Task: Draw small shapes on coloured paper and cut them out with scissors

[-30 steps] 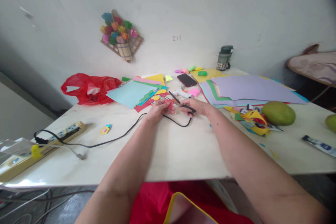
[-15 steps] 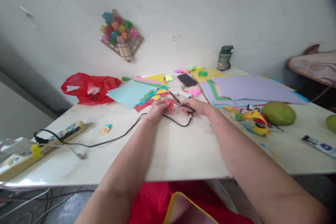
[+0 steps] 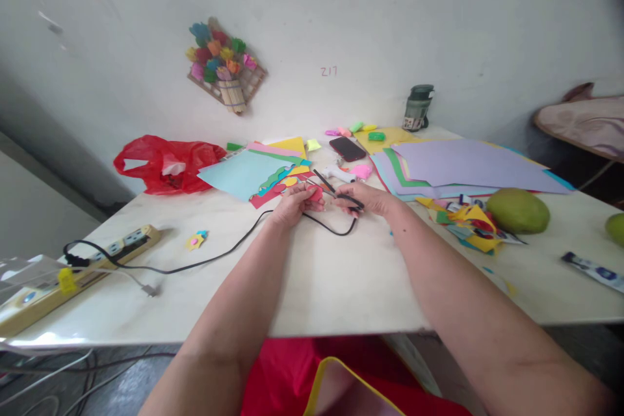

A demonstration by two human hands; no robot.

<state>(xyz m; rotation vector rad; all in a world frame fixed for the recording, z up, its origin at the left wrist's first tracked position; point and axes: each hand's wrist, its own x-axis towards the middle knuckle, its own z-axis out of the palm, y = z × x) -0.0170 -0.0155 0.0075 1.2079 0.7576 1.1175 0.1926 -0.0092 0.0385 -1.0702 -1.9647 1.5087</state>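
Between the fingers of my left hand (image 3: 291, 204) is a small red paper piece (image 3: 316, 194). My right hand (image 3: 364, 197) is closed round the black handles of a pair of scissors (image 3: 349, 200), whose blades point left toward the red paper. Whether the blades touch the paper I cannot tell. Just beyond my hands lie a white and pink glue gun (image 3: 341, 174) and cut paper pieces in red, yellow and green. A black cord (image 3: 224, 253) runs from the left and passes beneath my left hand.
A power strip (image 3: 131, 242) and a paper flower (image 3: 196, 240) lie at left, with a red plastic bag (image 3: 168, 162) behind. Coloured sheets (image 3: 453, 162), paper scraps (image 3: 475, 224) and a green fruit (image 3: 517, 210) are at right. A phone (image 3: 347, 149) and tumbler (image 3: 418, 107) stand farther back.
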